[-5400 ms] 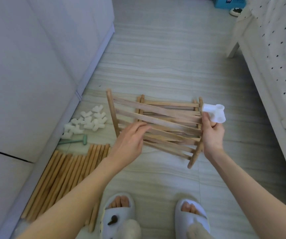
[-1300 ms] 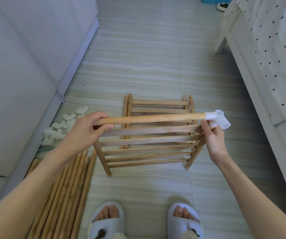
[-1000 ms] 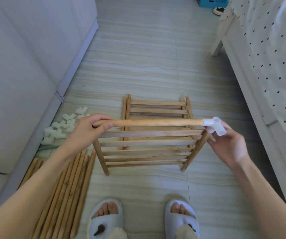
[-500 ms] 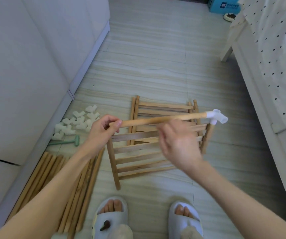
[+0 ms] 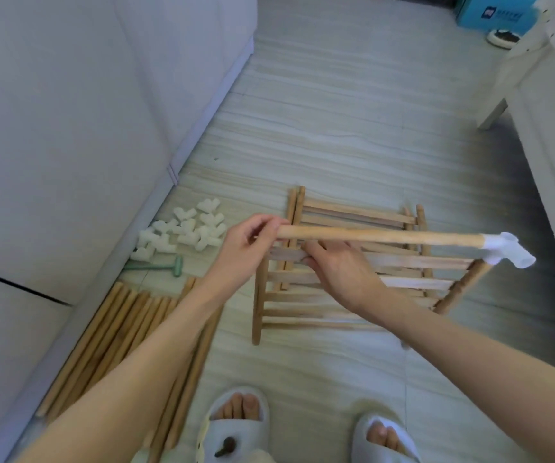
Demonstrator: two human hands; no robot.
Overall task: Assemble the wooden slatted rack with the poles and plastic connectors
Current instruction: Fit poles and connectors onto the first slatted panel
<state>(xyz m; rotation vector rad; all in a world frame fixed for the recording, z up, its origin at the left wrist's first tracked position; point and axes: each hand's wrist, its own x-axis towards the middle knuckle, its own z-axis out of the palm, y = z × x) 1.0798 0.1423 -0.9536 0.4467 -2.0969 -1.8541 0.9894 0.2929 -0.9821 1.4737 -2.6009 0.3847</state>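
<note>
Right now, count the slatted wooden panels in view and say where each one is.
2. One slatted panel is held tilted above the floor, the right hand on its top slat. The second panel lies flat on the floor behind it. More could be hidden beneath.

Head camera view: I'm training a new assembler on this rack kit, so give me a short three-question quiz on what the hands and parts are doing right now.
1. True or false: the white plastic connector sits on the right end of the pole.
2. Which hand pinches the pole's bare end? A) left hand B) right hand
3. Fill in: the spare connectors lie on the floor beside a green ____.

Key: 1 true. 2 A; the right hand grips a slat of the slatted panel instead. 3 mallet.
</note>
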